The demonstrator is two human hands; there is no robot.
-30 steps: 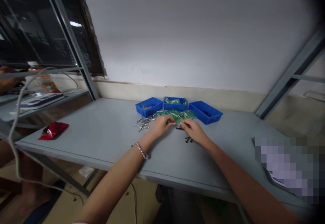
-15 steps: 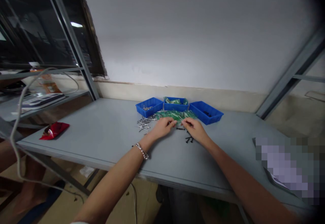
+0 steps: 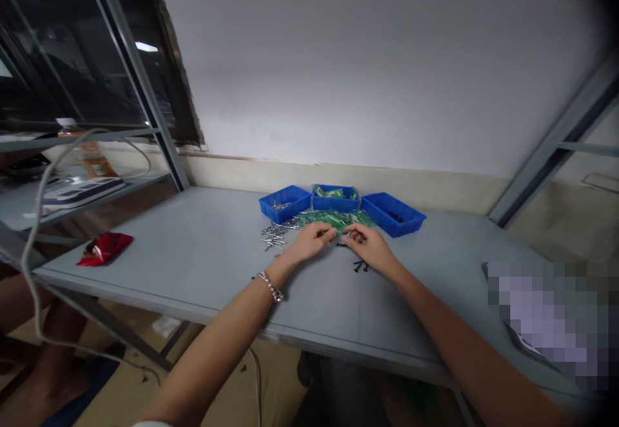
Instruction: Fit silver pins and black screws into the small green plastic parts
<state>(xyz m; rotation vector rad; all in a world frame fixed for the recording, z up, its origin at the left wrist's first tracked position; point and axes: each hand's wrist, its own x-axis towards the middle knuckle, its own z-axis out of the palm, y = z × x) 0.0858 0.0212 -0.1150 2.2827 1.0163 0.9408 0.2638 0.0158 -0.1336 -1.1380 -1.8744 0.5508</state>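
Observation:
My left hand (image 3: 314, 240) has its fingers pinched together in front of a heap of green plastic packets (image 3: 333, 218). Close beside it, my right hand (image 3: 366, 244) is closed in a pinch as well. Whatever lies between the fingertips is too small to make out. Silver rivet-like pins (image 3: 275, 236) lie scattered left of my left hand. Below my right hand are a few black screws (image 3: 360, 266). Behind the heap stand a left blue bin (image 3: 285, 204) with silver pins, a middle blue bin (image 3: 335, 204) with green packets and a right blue bin (image 3: 393, 215) with dark pieces.
A red packet (image 3: 105, 248) lies on the left part of the grey table (image 3: 203, 246). A pixelated patch (image 3: 541, 324) covers something at the right edge. A white cable (image 3: 29, 240) hangs at the left, near another person's leg (image 3: 62, 349).
My right hand's fingers have shifted slightly left, toward my left hand. My left hand stays almost in place, and the bins and piles look the same.

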